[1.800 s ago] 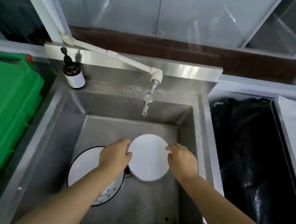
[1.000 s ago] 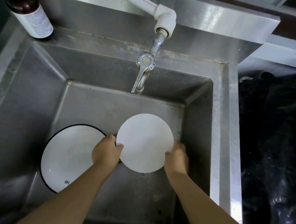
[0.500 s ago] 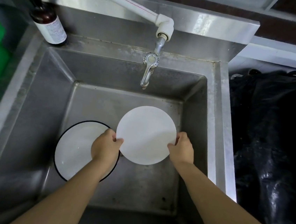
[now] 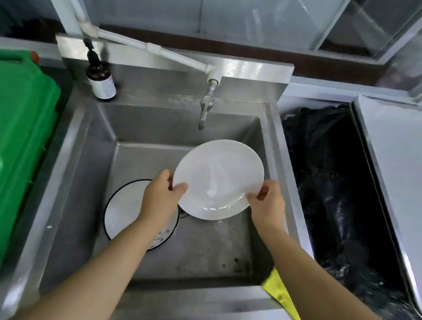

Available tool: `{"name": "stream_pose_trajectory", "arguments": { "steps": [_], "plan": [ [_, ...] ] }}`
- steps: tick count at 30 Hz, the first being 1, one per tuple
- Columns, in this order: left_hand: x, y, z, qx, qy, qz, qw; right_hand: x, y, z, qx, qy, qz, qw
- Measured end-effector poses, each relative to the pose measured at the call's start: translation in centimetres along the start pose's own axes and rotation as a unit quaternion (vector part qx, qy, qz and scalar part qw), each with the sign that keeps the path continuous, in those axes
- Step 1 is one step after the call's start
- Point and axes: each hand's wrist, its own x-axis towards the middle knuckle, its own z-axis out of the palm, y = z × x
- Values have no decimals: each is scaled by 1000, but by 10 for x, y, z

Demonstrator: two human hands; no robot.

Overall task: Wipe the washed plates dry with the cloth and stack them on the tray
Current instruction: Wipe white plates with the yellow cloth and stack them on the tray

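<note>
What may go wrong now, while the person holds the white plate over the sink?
The white plate, pinched only at its rim by the left hand and right hand, looks wet and might slip. If dropped, it could strike the black-rimmed plate lying below in the sink.

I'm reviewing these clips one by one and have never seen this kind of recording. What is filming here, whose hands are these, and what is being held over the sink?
No machine is involved: a person wears a wide-angle camera on the head, looking forward and down, so the two bare arms coming in from the bottom are their own. The left hand and right hand each pinch an edge of a plain white plate, held tilted above the steel sink. A second plate with a dark rim lies on the sink floor, partly under the left arm. A tap hangs over the basin, and a brown pump bottle stands on the back ledge. A yellow cloth lies at the sink's right front corner, and a metal tray is at the far right.
</note>
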Motion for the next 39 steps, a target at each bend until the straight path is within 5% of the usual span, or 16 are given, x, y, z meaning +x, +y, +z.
{"name": "stream_pose_trajectory", "arguments": {
  "steps": [7,15,22,25,35,39],
  "plan": [
    [-45,31,-22,-44,-41,62,996,-45,-22,-45,4,31,-23,999],
    [-80,64,-16,-14,0,128,992,-72,5,-105,-79,-47,-45,995],
    [-94,64,20,-7,29,113,993,-83,91,-143,-370,-159,-74,912],
    [-101,62,41,-4,49,99,994,-80,109,-138,-451,-145,-111,874],
    [-124,72,74,-26,120,66,990,-70,131,-131,-493,-121,-140,850],
    [-133,84,67,-21,138,80,987,-72,126,-139,-463,-174,-171,852]
  ]
}}
